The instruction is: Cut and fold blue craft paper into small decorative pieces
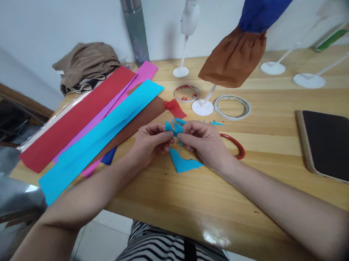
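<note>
Over the middle of the table, my left hand (154,140) and my right hand (202,139) meet, each pinching a small blue crepe paper piece (174,128) between thumb and fingers. The piece looks creased, with pointed ends sticking up. Just below my hands lies a larger blue paper scrap (182,162) with a curved cut edge. Behind them is a small red paper piece (176,108). A red-handled item (241,147) lies partly hidden behind my right wrist; its kind cannot be made out.
Long crepe paper strips, among them a blue strip (103,138) and a red strip (80,117), lie at left. Tape rolls (247,108), a mannequin stand with a brown skirt (235,59) and a bottle (136,33) stand behind. A phone (333,144) lies at right.
</note>
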`<state>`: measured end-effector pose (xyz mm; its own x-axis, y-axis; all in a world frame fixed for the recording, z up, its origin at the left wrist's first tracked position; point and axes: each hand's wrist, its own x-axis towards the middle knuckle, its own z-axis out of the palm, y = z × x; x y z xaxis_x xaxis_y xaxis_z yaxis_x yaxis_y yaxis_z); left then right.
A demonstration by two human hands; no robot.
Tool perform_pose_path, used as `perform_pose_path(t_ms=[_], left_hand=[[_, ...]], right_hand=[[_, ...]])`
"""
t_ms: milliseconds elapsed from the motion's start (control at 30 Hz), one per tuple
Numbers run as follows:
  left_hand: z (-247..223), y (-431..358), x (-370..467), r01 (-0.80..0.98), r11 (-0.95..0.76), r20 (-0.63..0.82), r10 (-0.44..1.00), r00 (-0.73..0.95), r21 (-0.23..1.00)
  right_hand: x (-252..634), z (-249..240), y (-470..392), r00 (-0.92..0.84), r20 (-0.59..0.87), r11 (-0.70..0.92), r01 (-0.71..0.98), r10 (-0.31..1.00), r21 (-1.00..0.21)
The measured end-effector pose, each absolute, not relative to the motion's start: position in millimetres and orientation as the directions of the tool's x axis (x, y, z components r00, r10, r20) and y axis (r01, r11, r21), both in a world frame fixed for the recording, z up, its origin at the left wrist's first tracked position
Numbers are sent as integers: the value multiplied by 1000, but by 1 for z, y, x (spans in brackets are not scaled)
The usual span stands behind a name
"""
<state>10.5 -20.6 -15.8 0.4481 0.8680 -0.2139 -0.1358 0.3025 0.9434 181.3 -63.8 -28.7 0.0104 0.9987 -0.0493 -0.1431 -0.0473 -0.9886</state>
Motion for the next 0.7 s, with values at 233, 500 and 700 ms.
perform_pose_path(t_ms=[233,500,700], left_hand=[[-19,-22,3,118,-296,245,915,321,948],[-19,-9,-13,251,-955,865,-13,501,-159],[-30,-7,-23,273,-962,796,148,587,-22]], right_hand=[[185,-24,-64,205,9,55,-218,979,-974],[179,-10,-75,-196,-167,-239,-441,966,-865],[174,0,-80,-233,-210,-293,-415,949,-862]])
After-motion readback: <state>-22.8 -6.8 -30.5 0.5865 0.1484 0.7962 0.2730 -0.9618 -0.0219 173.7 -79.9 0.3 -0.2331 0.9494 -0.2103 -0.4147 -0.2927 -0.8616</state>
